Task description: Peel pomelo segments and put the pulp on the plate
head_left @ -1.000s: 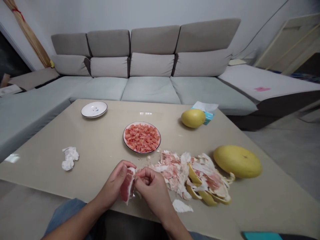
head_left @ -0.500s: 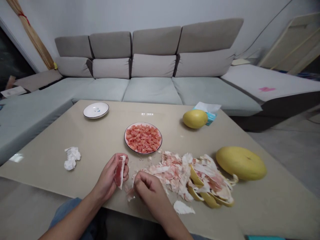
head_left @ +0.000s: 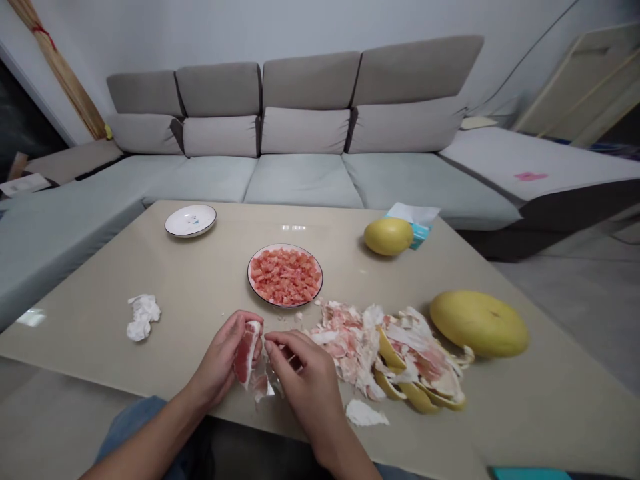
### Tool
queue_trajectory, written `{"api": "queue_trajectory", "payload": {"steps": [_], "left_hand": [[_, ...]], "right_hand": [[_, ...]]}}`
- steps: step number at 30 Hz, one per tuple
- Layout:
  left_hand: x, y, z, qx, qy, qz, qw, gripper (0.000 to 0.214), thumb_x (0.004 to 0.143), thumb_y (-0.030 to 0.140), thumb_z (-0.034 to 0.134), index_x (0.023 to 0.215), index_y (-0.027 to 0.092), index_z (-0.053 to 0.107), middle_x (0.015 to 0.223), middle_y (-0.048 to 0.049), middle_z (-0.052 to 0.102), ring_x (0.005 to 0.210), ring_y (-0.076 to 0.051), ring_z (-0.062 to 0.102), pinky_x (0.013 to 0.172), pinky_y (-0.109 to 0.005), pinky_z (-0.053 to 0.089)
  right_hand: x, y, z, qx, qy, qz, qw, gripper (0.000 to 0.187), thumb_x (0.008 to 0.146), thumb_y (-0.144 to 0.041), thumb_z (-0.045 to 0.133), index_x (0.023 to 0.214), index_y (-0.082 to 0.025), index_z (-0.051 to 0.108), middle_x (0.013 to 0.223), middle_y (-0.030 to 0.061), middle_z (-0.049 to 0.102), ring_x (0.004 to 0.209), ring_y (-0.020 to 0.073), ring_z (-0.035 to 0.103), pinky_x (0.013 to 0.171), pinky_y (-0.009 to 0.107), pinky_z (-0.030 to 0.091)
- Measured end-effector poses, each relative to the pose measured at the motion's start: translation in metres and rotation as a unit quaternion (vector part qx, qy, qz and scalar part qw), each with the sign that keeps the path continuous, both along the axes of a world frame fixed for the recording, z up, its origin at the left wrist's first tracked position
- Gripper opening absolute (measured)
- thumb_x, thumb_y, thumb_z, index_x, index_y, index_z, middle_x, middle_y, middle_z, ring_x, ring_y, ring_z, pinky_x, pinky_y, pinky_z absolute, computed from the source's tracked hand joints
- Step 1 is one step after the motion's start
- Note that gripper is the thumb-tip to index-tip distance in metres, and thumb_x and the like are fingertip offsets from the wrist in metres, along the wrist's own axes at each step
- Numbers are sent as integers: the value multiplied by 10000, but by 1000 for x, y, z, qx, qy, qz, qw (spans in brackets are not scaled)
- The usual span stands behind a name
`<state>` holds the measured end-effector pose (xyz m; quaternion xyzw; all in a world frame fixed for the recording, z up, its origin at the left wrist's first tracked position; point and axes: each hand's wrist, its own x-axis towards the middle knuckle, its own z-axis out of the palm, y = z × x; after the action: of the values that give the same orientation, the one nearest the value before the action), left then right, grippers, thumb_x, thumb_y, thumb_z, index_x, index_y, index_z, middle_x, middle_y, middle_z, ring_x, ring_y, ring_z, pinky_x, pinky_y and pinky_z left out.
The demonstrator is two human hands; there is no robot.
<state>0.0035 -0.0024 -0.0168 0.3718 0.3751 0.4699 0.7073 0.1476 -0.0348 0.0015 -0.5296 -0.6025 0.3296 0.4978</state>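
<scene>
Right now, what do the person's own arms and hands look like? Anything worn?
The left hand and right hand are bare: no gloves, rings or cables visible. The forearms show no sleeves or watch. Blue denim covers the leg below.

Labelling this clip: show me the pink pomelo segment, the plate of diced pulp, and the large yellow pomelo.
Pink pomelo segment (head_left: pixel 244 355), head view, on its flesh.
Plate of diced pulp (head_left: pixel 285 246), head view, on its rim.
Large yellow pomelo (head_left: pixel 479 324), head view, on its rind.
</scene>
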Motion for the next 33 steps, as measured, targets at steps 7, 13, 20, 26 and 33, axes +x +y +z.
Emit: {"api": "queue_trajectory", "payload": {"steps": [7,13,20,26,33], "left_hand": [[-1,-5,-3,62,144,15,988,354,885,506,546,991,188,659,782,-7,593,674,-143,526,646,-224,415],[1,-7,1,123,157,41,979,295,861,443,607,938,182,720,969,-63,639,871,-193,571,794,-234,444],[6,-6,-3,3,80,4,997,361,852,496,606,905,155,709,812,-43,628,711,-150,582,648,-216,455],[5,-7,3,-92,-43,-71,992,347,889,468,573,1012,151,642,777,-55,650,632,-136,598,578,-217,465],[-3,-8,13,-62,-1,-137,989,261,827,264,700,1073,205,636,988,-63,641,742,-149,637,598,-214,525]], "right_hand": [[-2,0,1,-36,-27,-26,999,171,827,-190,580,777,-184,743,717,49,704,632,164,612,583,257,445],[-4,-2,0,-73,-29,-56,995,144,747,-171,576,655,-171,687,582,11,602,524,129,503,490,227,383],[-10,-1,5,-153,93,-32,983,109,692,-218,565,630,-161,635,524,-37,502,471,95,406,458,206,339],[-9,2,1,-198,204,-2,959,169,707,-322,626,691,-156,645,568,-13,585,479,110,490,472,216,407],[-4,2,7,-189,215,-2,958,207,737,-383,647,690,-181,637,515,-14,595,455,131,534,431,223,448]]}}
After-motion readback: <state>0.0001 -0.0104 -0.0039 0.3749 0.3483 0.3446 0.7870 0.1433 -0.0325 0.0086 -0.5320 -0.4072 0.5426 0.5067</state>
